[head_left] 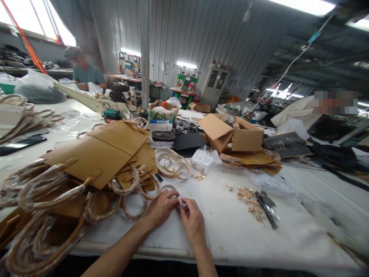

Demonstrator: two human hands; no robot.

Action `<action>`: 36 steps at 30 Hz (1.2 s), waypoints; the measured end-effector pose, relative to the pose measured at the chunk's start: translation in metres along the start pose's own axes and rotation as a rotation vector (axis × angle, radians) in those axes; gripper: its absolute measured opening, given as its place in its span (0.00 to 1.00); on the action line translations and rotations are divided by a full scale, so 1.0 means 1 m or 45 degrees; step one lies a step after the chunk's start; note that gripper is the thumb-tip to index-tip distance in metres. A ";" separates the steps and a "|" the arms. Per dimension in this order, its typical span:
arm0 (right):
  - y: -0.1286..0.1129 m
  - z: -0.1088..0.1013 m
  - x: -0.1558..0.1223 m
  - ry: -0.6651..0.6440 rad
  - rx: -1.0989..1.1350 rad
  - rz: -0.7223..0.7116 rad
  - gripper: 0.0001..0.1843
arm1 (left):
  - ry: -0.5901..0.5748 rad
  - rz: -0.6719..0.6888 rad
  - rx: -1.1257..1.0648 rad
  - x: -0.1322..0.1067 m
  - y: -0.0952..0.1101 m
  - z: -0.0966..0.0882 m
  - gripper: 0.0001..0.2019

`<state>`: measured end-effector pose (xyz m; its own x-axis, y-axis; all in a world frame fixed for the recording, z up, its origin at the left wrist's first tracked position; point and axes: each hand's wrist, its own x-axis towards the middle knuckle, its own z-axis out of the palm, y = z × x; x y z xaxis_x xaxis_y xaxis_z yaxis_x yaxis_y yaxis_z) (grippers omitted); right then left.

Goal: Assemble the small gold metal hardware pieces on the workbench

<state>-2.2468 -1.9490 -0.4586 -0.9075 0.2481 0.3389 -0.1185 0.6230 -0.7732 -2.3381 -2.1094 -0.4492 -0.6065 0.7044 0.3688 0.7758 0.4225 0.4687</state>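
My left hand [163,207] and my right hand [192,220] almost meet above the white table near its front edge. The fingers of both are curled and drawn together; whatever lies between them is too small or hidden to make out. Just behind my left hand shows the curve of a beige strip [168,187]. To its left lies a pile of tan bag panels [100,150] with plastic-wrapped handles [53,196]. Coiled beige strips [173,164] and a few gold metal fittings [198,176] are beyond my hands.
On the right, more gold fittings [249,200] lie beside a dark hand tool [266,209]. Farther back are an open cardboard box [246,136], tan panels [253,161] and clear plastic [206,158]. A phone [23,144] lies far left. Two people sit farther off, left and right.
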 end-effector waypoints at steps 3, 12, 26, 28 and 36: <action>-0.001 -0.001 0.000 -0.019 -0.026 0.006 0.11 | -0.007 0.009 -0.003 0.000 0.001 -0.002 0.09; -0.005 -0.005 0.000 -0.016 0.121 0.042 0.07 | 0.013 0.061 -0.215 -0.004 0.007 -0.008 0.13; -0.011 -0.008 0.001 0.130 0.384 -0.117 0.10 | 0.160 0.032 -0.311 0.004 -0.008 -0.001 0.13; 0.000 -0.016 0.004 0.336 0.487 0.047 0.14 | 0.174 0.125 -0.248 0.004 -0.014 0.006 0.14; 0.067 -0.118 -0.024 0.781 0.436 0.418 0.27 | 0.319 0.145 0.178 0.006 -0.019 0.013 0.30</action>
<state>-2.1855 -1.8259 -0.4549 -0.5443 0.8088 0.2228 -0.0906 0.2074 -0.9741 -2.3536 -2.1058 -0.4664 -0.5250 0.5965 0.6071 0.8471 0.4357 0.3044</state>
